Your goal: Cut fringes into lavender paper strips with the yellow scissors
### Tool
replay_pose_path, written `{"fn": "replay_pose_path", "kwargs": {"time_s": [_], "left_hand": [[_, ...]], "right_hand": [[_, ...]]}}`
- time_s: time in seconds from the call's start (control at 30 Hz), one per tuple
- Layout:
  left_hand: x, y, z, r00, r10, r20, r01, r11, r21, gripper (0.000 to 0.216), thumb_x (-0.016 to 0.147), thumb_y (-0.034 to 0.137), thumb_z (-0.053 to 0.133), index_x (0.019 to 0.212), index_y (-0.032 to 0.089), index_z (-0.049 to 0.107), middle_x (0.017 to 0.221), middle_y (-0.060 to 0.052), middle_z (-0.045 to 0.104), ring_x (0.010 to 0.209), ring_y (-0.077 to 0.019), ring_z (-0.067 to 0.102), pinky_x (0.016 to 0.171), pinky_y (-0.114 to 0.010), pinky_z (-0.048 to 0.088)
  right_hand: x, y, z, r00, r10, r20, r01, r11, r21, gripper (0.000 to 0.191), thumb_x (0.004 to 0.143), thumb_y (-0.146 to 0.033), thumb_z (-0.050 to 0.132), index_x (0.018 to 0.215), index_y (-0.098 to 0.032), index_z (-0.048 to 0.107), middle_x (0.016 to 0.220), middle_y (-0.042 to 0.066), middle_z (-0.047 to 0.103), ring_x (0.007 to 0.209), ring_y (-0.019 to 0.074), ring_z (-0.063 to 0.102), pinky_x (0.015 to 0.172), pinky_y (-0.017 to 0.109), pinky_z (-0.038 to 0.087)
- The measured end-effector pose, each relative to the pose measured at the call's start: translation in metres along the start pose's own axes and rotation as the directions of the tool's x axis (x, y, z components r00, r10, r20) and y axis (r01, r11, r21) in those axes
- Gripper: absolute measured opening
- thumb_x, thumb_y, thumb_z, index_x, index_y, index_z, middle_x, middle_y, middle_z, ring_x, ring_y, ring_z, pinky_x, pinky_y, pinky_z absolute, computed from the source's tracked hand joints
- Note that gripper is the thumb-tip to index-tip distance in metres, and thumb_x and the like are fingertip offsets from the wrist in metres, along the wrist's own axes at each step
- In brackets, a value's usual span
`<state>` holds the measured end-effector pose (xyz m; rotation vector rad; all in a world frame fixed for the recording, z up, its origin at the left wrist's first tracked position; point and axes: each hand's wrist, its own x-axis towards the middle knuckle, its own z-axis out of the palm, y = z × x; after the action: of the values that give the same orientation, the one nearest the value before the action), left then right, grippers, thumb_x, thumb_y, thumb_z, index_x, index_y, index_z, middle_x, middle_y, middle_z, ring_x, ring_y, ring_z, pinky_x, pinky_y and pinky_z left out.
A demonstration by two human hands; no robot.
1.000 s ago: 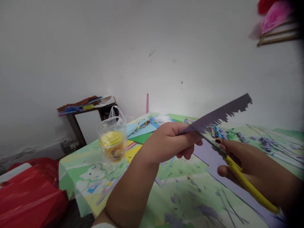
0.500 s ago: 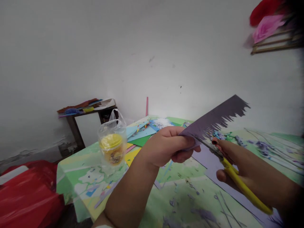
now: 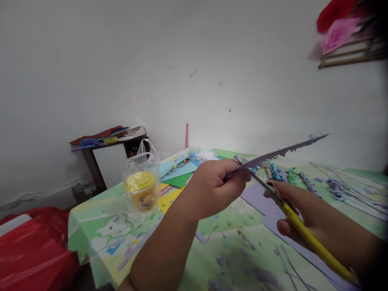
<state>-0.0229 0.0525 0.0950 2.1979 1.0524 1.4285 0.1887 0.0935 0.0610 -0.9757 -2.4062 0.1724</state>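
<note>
Scissors (image 3: 291,220) with yellow handles sit in the right hand (image 3: 306,218), blades angled up toward the lower edge of a purple paper strip (image 3: 279,152). Whether the blades are apart or together is hard to tell; the fingers are wrapped through the handles in a firm grip. The left hand (image 3: 216,190) pinches the near end of the strip between thumb and curled fingers, holding it up off the table (image 3: 91,226) and almost edge-on, so it shows only as a thin line with a ragged, fringed far end. Held in the air like that, the strip stays taut and the blades can reach its edge freely.

Below the hands a larger purple sheet (image 3: 266,210) lies flat on the table's green patterned cover, among snippets. Further back lie coloured paper sheets (image 3: 178,171) and rolled paper bits (image 3: 277,171). A yellow-lidded jar (image 3: 141,192) in a clear bag stands near the left corner, well apart from the hands.
</note>
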Motion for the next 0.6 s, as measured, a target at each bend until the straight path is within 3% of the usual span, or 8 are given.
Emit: {"fn": "replay_pose_path", "kwargs": {"time_s": [0.2,0.4,0.5,0.6], "left_hand": [[0.0018,0.0021,-0.0022,0.998,-0.004,0.065,0.009,0.997,-0.082,0.02,0.079,0.025,0.045,0.063,0.016,0.051,0.048,0.004,0.042,0.045,-0.006,0.037,0.044,-0.021,0.03],[0.0018,-0.0018,-0.0042,0.982,-0.089,0.168,0.14,0.935,-0.325,0.014,0.077,0.022,0.05,0.068,0.016,0.057,0.045,0.006,0.042,0.041,-0.0051,0.039,0.042,-0.019,0.032],[0.0016,-0.0021,-0.0052,0.975,-0.096,0.198,0.171,0.897,-0.407,0.014,0.076,0.021,0.051,0.066,0.015,0.058,0.045,0.006,0.042,0.04,-0.0041,0.038,0.041,-0.018,0.031],[0.002,-0.0029,-0.006,0.961,-0.081,0.265,0.213,0.828,-0.519,0.015,0.075,0.025,0.055,0.065,0.015,0.058,0.044,0.006,0.041,0.037,-0.0032,0.035,0.039,-0.019,0.028]], "right_hand": [[0.0033,0.0044,0.0008,0.996,-0.063,-0.069,0.059,0.996,-0.066,0.027,0.071,-0.051,0.056,0.079,-0.025,0.049,0.067,-0.001,0.055,0.056,0.0175,0.05,0.048,0.031,0.042],[0.005,0.0061,0.0003,0.98,-0.167,-0.108,0.15,0.978,-0.148,0.029,0.071,-0.052,0.057,0.076,-0.025,0.047,0.064,-0.002,0.05,0.052,0.0158,0.046,0.045,0.029,0.039],[0.0042,0.005,-0.0002,0.98,-0.173,-0.095,0.159,0.977,-0.141,0.028,0.071,-0.05,0.059,0.075,-0.025,0.048,0.064,-0.002,0.05,0.052,0.0158,0.047,0.045,0.029,0.04],[0.0044,0.0026,-0.0008,0.975,-0.159,-0.158,0.143,0.983,-0.111,0.03,0.066,-0.052,0.062,0.071,-0.026,0.048,0.06,-0.003,0.049,0.049,0.0151,0.045,0.044,0.029,0.038]]}}
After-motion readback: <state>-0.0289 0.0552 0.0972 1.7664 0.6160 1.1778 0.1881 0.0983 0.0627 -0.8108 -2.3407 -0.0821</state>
